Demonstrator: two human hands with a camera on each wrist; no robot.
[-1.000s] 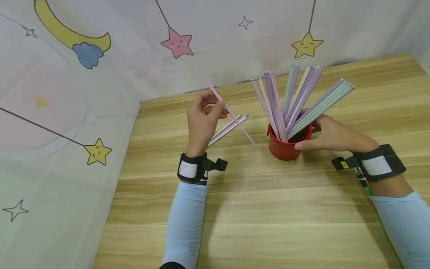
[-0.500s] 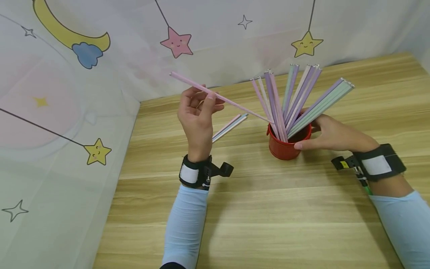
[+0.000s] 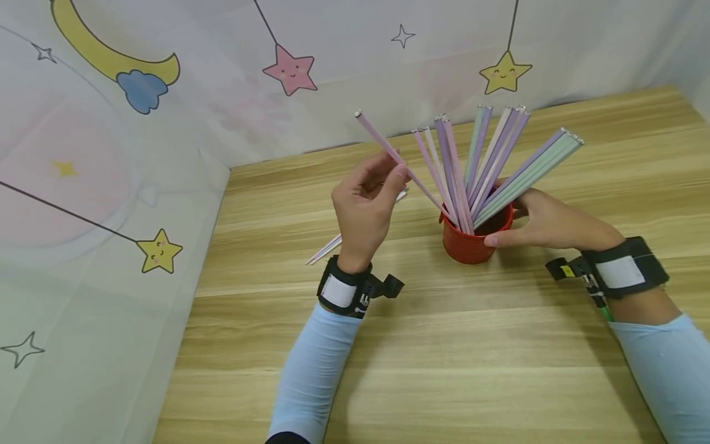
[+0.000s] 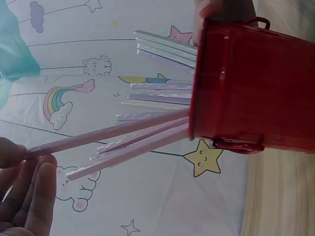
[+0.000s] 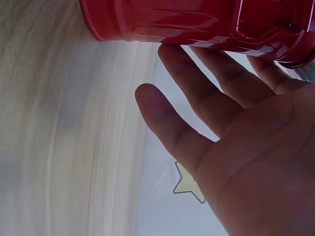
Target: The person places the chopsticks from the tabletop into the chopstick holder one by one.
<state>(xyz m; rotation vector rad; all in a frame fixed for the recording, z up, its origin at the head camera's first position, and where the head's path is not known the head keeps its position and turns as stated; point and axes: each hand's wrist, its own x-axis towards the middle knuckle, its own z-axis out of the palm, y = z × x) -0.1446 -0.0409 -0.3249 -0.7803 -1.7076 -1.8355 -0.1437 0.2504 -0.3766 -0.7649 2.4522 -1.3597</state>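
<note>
My left hand (image 3: 363,200) pinches a slim pink stick (image 3: 377,132) between thumb and fingers. It slants down to the right, and its lower end is inside the rim of a small red bucket (image 3: 468,250). Several pink, purple, white and pale green sticks (image 3: 501,157) lean in the bucket, their shiny tips up. From the right side, my right hand (image 3: 546,219) holds the bucket, thumb at the near rim and fingers behind. In the right wrist view, fingertips touch the bucket's red side (image 5: 172,22), while one finger stands apart from it.
A few loose sticks (image 3: 324,250) lie on the wooden table (image 3: 444,370), partly hidden behind my left hand. A pale curtain (image 3: 355,74) printed with stars and a moon hangs along the table's back and left edges.
My left hand has moved right, toward the bucket. The pink stick was first over the table, then its tip reached the bucket, and now it stands steeper. My right hand stays put.
</note>
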